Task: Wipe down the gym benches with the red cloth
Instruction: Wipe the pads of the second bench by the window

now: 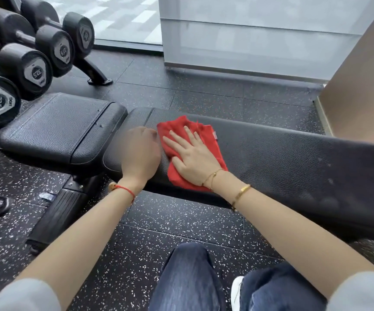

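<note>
**Both arms reach forward, one hand flat, one curled**

The right hand lies palm down with fingers straight and spread, pointing up and to the left, pressing flat on what is under it. Its forearm runs back toward the lower right, with thin gold bracelets at the wrist. The left hand sits just beside it, blurred, knuckles up and fingers seemingly curled under. A red string circles the left wrist. Both forearms are bare, with grey sleeves at the frame's bottom corners.
</note>
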Tool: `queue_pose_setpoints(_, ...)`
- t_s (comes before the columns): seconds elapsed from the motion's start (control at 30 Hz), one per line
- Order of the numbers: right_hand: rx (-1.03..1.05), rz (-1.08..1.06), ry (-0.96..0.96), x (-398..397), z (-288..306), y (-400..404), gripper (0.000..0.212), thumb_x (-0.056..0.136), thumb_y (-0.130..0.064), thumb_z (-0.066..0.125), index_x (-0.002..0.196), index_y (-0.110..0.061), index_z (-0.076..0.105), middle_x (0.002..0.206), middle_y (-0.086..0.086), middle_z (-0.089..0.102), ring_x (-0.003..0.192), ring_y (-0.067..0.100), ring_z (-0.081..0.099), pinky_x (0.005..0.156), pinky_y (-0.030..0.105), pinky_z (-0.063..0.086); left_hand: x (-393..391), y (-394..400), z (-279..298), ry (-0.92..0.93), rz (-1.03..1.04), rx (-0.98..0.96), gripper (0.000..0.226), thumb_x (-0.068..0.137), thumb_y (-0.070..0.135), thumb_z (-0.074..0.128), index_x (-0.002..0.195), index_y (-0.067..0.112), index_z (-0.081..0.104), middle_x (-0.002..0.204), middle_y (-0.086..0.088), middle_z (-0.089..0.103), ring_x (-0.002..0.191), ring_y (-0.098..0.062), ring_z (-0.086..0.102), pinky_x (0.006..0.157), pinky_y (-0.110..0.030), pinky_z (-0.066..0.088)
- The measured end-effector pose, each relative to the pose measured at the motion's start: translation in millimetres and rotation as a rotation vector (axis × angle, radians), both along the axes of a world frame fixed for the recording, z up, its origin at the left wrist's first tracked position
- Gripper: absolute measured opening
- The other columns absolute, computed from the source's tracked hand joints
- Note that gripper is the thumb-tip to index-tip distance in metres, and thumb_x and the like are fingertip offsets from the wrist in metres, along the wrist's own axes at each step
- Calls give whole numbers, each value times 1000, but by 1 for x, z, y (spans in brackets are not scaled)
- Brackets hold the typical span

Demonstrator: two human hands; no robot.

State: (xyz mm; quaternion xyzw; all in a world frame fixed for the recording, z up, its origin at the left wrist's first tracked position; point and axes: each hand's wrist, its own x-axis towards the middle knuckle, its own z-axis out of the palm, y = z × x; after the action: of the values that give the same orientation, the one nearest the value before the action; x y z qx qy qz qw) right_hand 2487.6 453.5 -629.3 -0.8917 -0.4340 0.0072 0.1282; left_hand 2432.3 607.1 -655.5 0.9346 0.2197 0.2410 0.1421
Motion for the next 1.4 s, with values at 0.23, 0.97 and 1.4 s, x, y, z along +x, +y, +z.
queue_pose_setpoints(0.23,30,-191,61,28,1,-79,56,96,-28,43,150,-32,26,160,-8,16,150,26,1,122,41,-2,-2,-1,0,-5,-17,-20,39,84,26,40,115,19,62,126,-4,57,123,-27,44,104,-47,32)
queue_pose_setpoints(0.97,-18,-572,71,69,4,-139,56,96,-31,35,151,-30,24,161,-4,14,149,32,1,122,45,-3,0,-16,9,45,-26,-39,31,91,16,49,118,14,61,129,-9,57,125,-31,43,108,-48,30)
queue_pose_setpoints(1.4,95,-288,65,17,-2,-183,55,96,-24,45,148,-33,30,159,-10,20,150,24,2,122,39,-2,39,-139,15,16,-313,-47,37,89,18,49,124,18,59,130,-1,57,128,-24,45,110,-39,29)
